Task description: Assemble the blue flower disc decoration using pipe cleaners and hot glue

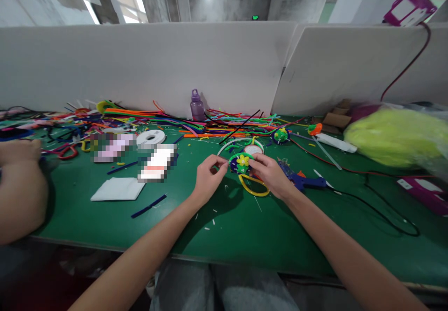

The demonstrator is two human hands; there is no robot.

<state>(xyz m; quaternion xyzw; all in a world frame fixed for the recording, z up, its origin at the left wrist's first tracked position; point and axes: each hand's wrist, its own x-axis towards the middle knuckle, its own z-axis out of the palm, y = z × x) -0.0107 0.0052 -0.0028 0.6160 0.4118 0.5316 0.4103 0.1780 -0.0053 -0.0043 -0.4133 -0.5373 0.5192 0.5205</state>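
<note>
Between my two hands is a pipe-cleaner flower ornament [241, 163], dark blue with a yellow flower, green pieces and small white tips. My left hand [209, 176] pinches at its left edge; the exact contact is too small to make out. From the other side, the thumb and fingers of my right hand [271, 173] grip its right edge. A yellow loop [252, 190] lies just below the ornament. Behind it are a white ring [224, 148] and a small round white piece [255, 149]. A blue glue gun [308, 183] lies right of my right hand, partly hidden by it.
Pipe cleaners [231, 127] lie heaped along the back by a purple bottle [197, 106]. Left are a ribbon spool [150, 138], white tissue [118, 189] and red-handled scissors [67, 152]. Another person's arm [21, 190] rests far left. A finished-looking flower ball [281, 135] and yellow bag [392, 136] lie right.
</note>
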